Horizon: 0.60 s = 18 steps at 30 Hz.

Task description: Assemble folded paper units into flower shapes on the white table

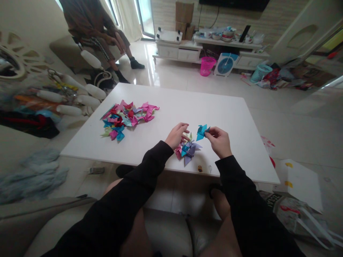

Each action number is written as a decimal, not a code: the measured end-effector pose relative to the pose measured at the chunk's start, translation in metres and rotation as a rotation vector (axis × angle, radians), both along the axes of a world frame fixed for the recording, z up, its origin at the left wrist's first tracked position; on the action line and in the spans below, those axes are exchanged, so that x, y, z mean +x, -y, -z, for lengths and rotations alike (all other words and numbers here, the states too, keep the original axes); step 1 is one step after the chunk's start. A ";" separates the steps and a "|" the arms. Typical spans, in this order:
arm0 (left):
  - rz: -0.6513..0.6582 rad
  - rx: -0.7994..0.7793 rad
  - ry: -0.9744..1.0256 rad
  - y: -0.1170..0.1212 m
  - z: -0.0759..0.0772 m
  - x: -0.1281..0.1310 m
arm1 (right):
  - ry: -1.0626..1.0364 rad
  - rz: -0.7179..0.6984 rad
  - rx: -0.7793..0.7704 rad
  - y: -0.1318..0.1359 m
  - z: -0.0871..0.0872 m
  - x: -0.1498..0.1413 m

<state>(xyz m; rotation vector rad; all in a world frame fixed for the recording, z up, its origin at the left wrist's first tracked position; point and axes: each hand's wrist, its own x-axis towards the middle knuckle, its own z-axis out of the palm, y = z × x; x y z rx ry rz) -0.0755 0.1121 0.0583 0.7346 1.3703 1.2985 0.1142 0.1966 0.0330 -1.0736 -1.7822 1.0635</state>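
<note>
A blue folded paper piece is pinched between the fingers of my right hand, held just above the white table. My left hand hovers beside it with fingers curled, touching a small cluster of folded paper pieces in purple, pink and blue near the table's front edge. Whether the left hand grips one of them is hidden. A larger pile of coloured folded papers lies on the table's left side.
Another person sits on a seat at the far left. A low white TV cabinet, a pink basket and a small fan stand at the back. Papers and bags lie on the floor at right.
</note>
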 end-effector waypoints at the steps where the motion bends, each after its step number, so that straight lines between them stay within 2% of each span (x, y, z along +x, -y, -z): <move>1: -0.032 0.003 0.004 -0.001 -0.001 -0.002 | 0.078 0.022 0.021 -0.004 0.003 0.003; 6: -0.095 0.062 0.009 -0.001 -0.004 -0.011 | 0.461 0.017 0.112 -0.021 0.028 0.017; 10: -0.081 0.086 -0.034 0.002 -0.007 -0.016 | 0.655 -0.028 0.142 -0.026 0.049 0.017; 13: -0.076 0.072 -0.047 0.005 -0.009 -0.021 | 0.711 -0.024 0.141 -0.028 0.060 0.014; 18: -0.105 0.063 -0.018 0.011 -0.013 -0.033 | 0.686 0.014 0.106 -0.032 0.074 0.007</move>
